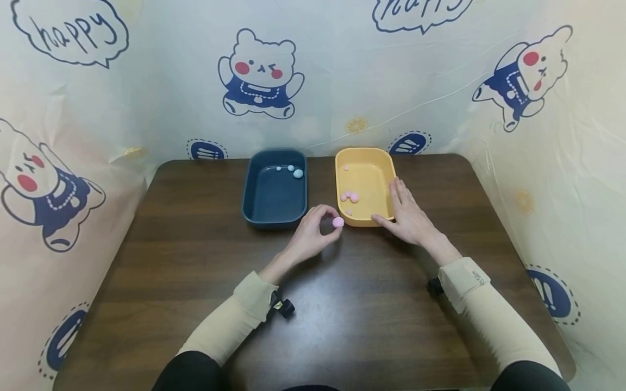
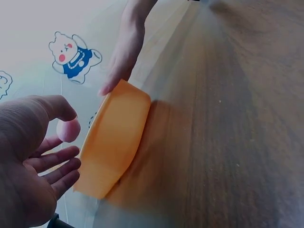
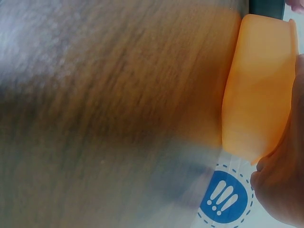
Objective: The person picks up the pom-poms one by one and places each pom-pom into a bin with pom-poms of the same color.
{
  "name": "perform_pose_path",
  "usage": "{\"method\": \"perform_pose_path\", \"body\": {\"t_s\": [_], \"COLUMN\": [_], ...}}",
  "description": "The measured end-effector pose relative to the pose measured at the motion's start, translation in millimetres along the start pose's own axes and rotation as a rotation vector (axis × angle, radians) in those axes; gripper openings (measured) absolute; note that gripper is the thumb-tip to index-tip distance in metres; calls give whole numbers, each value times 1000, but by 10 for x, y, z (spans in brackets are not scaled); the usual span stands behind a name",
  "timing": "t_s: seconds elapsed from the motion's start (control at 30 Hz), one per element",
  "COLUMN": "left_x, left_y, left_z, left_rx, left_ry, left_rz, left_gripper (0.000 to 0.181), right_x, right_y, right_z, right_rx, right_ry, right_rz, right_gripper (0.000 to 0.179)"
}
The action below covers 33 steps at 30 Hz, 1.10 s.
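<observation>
Between thumb and index finger, my left hand (image 1: 313,236) pinches a small pink ball (image 1: 338,222). It holds the ball at the near left corner of a yellow tray (image 1: 362,222); the left wrist view shows the ball (image 2: 69,130) with the other fingers spread below it. Several pink balls (image 1: 354,197) lie inside the yellow tray, mostly toward its left side. My right hand (image 1: 412,220) rests at the tray's near right corner, fingers extended along the right rim and thumb at the near edge. In the right wrist view the hand (image 3: 280,185) is only partly visible.
Left of the yellow tray stands a dark blue tray (image 1: 274,221), a gap between them. Three light blue balls (image 1: 298,174) of different sizes sit in its far right part. Both trays stand near the back edge of the brown wooden table (image 1: 195,260), against a printed cloth (image 1: 332,76).
</observation>
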<state>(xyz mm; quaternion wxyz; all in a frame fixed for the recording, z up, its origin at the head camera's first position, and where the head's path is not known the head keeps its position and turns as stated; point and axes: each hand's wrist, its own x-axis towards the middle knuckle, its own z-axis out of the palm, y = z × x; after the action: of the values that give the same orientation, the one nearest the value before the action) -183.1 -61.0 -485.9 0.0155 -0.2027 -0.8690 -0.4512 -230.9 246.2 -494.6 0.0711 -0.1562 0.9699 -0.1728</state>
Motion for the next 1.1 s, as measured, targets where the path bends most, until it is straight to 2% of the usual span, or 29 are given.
{"method": "perform_pose_path", "body": {"t_s": [0.37,0.8,1.1], "left_x": [167,285,413], "left_y": [-4,36,68], "left_z": [71,35,31], "left_rx": [-1,-14,21], "left_ry": [6,15,22], "left_rz": [8,46,86], "left_gripper": [34,38,35], "right_x": [-12,-33,-12], "right_y": [8,-1,-9], "right_z": [22,40,12], "right_rx": [19,11,2], "right_ry": [6,6,10], "right_rz": [0,-1,-2], "right_gripper": [117,117,117]}}
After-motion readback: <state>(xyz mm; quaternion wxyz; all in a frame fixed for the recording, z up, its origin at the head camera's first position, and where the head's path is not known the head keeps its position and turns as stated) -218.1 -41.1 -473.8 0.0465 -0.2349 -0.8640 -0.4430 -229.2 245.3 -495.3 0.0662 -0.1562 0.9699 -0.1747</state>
